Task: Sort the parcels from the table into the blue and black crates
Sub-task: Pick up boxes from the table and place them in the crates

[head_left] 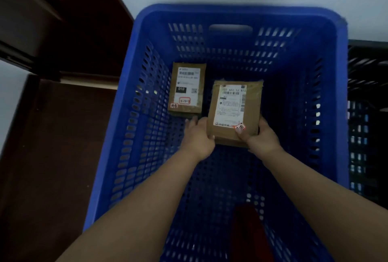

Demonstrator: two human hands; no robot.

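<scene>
I see both grips clasping one cardboard parcel (234, 112) inside the blue crate (237, 12); left hand (198, 137) at its near-left corner, right hand (261, 136) at its near-right; a second parcel (186, 88) lies just beside.

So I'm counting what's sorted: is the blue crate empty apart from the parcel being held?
No, a second parcel already lies on the blue crate floor, left of the held parcel.

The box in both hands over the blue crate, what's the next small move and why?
Probably lower the box to the blue crate floor and release. Both the left hand and right hand hold its near end inside the crate, beside the other parcel already lying there, with bare floor below.
</scene>
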